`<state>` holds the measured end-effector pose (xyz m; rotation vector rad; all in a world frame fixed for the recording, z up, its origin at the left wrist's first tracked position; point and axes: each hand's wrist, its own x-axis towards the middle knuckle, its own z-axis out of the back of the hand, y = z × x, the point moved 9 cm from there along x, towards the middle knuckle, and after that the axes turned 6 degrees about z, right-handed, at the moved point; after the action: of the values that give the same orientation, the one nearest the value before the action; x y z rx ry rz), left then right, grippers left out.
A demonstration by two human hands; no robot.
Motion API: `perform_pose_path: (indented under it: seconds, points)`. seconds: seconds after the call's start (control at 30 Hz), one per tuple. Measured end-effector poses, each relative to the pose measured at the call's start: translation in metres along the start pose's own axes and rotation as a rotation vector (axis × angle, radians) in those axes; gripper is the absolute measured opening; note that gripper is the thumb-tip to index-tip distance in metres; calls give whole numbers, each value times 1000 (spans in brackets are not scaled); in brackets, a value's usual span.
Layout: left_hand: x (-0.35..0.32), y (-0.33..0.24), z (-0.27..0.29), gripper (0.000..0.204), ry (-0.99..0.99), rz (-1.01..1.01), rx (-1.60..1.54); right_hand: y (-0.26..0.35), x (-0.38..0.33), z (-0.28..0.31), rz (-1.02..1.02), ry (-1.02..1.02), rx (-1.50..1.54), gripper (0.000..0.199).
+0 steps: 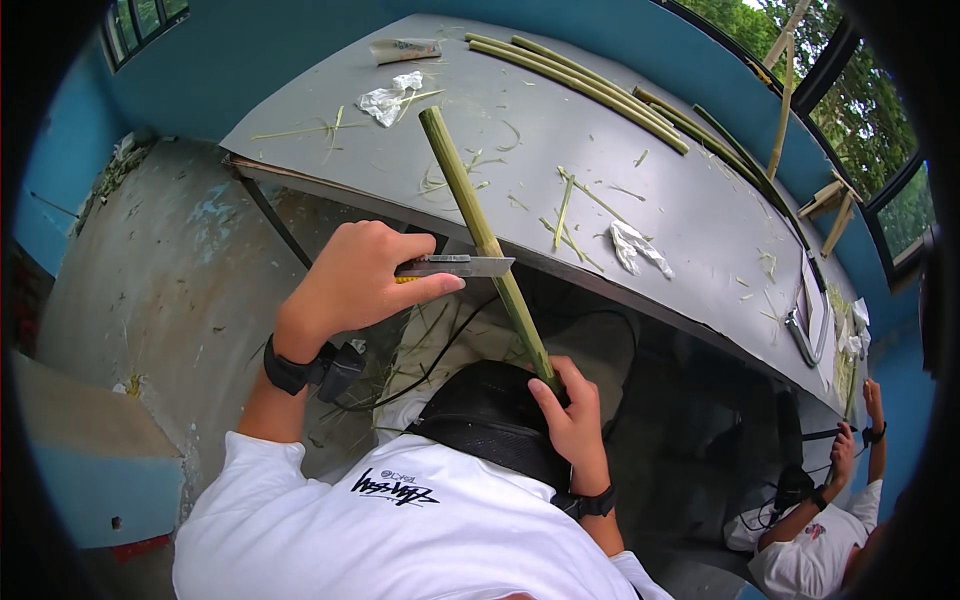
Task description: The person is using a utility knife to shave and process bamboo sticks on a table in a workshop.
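Note:
A green bamboo stick (462,185) slants across my lap, its upper part over the table's near edge. My right hand (574,408) is closed around its lower end. In my left hand (365,275) I grip a box cutter (462,265), with thumb and fingers wrapped over its handle. The long metal blade lies across the stick near its middle, by a paler band. The stick's skin looks green below the blade and lighter, yellowish green above it.
A grey table (330,90) holds bamboo stalks (580,90), green shavings (563,215), crumpled white plastic (640,247), a paper cup (405,50) and a hacksaw (808,320). At the right, another person (815,540) holds a thin stalk. A black cable (440,365) hangs beside my lap.

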<state>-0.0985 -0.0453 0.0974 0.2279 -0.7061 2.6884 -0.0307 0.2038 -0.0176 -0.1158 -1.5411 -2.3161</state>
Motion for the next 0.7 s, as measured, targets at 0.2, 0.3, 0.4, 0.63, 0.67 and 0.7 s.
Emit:
perform_pose_path:
  seconds: [0.2, 0.3, 0.4, 0.63, 0.67, 0.7]
  points:
    - [2, 9, 0, 55, -34, 42, 17, 2, 1, -1, 14, 1, -7, 21]
    - [2, 10, -1, 57, -11, 69, -26, 1, 0, -1, 5, 5, -5, 22]
    - [2, 12, 0, 57, -21, 78, -3, 2, 1, 0, 6, -1, 0, 22]
    - [2, 17, 5, 55, -91, 142, 122, 6, 3, -4, -4, 20, 59, 22]
    - [1, 16, 9, 55, -102, 161, 127, 6, 4, -5, -9, 25, 51, 22]
    - [1, 16, 11, 55, -113, 180, 131, 6, 6, -5, -14, 30, 42, 22]
